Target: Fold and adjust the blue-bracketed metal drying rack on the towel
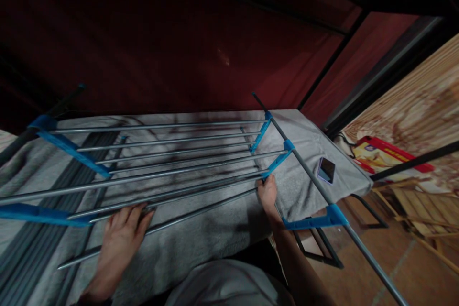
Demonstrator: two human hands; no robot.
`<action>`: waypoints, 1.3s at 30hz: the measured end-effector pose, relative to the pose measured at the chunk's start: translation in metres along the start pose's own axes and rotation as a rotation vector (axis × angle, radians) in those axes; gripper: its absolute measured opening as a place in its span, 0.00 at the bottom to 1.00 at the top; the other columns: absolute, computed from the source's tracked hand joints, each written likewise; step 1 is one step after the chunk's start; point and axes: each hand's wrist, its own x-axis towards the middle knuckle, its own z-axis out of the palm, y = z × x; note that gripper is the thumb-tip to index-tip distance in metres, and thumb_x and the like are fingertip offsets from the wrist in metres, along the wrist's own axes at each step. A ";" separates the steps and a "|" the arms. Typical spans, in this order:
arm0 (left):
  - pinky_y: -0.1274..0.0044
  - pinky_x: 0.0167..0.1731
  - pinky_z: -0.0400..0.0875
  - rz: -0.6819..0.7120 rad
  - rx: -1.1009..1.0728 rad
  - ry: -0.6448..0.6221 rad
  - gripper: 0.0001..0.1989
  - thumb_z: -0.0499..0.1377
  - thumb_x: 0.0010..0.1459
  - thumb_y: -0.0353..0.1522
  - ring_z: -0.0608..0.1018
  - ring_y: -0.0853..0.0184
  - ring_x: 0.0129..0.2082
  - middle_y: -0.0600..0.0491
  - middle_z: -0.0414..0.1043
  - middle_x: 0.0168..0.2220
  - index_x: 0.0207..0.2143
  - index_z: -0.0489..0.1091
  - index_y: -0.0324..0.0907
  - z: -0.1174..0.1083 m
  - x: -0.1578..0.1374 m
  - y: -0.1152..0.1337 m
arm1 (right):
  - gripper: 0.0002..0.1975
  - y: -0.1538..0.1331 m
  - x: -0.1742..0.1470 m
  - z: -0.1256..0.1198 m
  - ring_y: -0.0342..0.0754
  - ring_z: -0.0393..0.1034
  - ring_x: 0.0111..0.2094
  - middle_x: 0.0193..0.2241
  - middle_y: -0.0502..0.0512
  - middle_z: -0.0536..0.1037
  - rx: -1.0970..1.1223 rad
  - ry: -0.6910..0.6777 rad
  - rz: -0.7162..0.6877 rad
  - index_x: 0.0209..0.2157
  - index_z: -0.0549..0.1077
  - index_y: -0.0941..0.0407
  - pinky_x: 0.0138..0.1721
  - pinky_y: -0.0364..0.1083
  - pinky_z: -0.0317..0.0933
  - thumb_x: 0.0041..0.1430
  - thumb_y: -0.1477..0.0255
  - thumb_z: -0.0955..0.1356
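Note:
A rack of grey metal tubes [172,166] joined by blue plastic brackets stands over a grey blanket [229,248]. My left hand [124,234] is curled over the lower front tubes, its fingers closed round a tube. Beneath that palm passes a slanting tube [204,210], its near end sticking out at the left. My right hand [268,193] pinches the lower end of a blue bracket [278,162], close to where the tubes meet it. The exact contact under those fingers is partly hidden. Another blue bracket [311,222] hangs from the long right side tube [311,174], beside my right forearm.
Several loose grey tubes [39,234] lie bundled at the left on the blanket. A phone [326,170] rests at the right. Beyond the edge are a red and yellow box [387,155], a wooden slatted piece [419,210] and black metal legs [319,248]. Dark red fabric rises behind.

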 end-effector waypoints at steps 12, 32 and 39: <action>0.61 0.49 0.71 0.204 0.018 -0.022 0.21 0.46 0.72 0.36 0.80 0.52 0.48 0.45 0.80 0.49 0.52 0.76 0.43 0.036 -0.032 0.044 | 0.11 0.000 0.000 -0.001 0.57 0.70 0.45 0.40 0.60 0.74 0.058 0.018 0.030 0.42 0.68 0.54 0.51 0.55 0.65 0.57 0.68 0.62; 0.63 0.40 0.74 0.306 -0.103 0.230 0.23 0.48 0.68 0.34 0.82 0.55 0.39 0.54 0.83 0.42 0.61 0.68 0.61 -0.005 -0.041 0.042 | 0.18 -0.038 -0.037 -0.020 0.53 0.72 0.40 0.36 0.56 0.76 0.704 0.104 0.282 0.40 0.70 0.53 0.48 0.52 0.66 0.65 0.53 0.60; 0.72 0.42 0.71 0.425 -0.018 0.313 0.15 0.50 0.73 0.38 0.82 0.62 0.38 0.49 0.82 0.42 0.51 0.72 0.42 -0.015 -0.029 0.055 | 0.22 -0.082 -0.036 -0.041 0.51 0.73 0.31 0.30 0.54 0.79 1.157 -0.063 0.254 0.35 0.77 0.53 0.38 0.51 0.67 0.61 0.47 0.69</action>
